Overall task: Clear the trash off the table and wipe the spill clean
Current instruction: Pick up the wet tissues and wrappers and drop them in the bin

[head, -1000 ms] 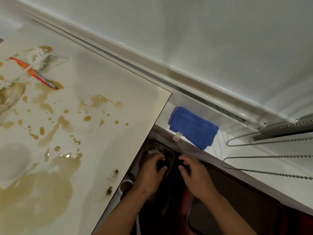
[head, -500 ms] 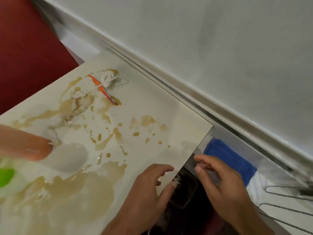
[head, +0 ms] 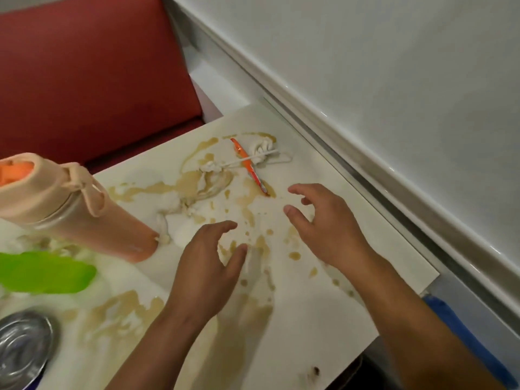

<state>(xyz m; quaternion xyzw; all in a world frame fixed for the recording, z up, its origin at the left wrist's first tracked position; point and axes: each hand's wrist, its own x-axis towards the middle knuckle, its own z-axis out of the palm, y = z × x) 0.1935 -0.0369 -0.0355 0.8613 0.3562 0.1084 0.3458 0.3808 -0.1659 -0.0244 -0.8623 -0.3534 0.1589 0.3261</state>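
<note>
A brown spill (head: 194, 181) spreads in pools and drops over the white table (head: 323, 319). Trash lies at the far side: an orange wrapper (head: 249, 167), a white stick (head: 253, 158), crumpled wet tissue (head: 263, 146) and soggy tissue (head: 183, 205) in the spill. My left hand (head: 209, 266) hovers over the middle of the table, fingers relaxed, holding nothing. My right hand (head: 323, 223) hovers to its right, fingers spread and lightly bent, just short of the wrapper's near end. A blue cloth (head: 461, 336) lies on the ledge beyond the table's right edge, partly hidden by my right arm.
A peach bottle (head: 70, 209) with a loop strap stands at the left. A green object (head: 45, 273) and a shiny metal lid (head: 22, 350) sit at the lower left. A red seat back (head: 90, 71) is behind the table. A white wall (head: 394, 66) runs along the right.
Both hands rose from the dark bin beside the table and moved over the tabletop toward the trash. The view swung left, bringing the bottle and red seat into sight.
</note>
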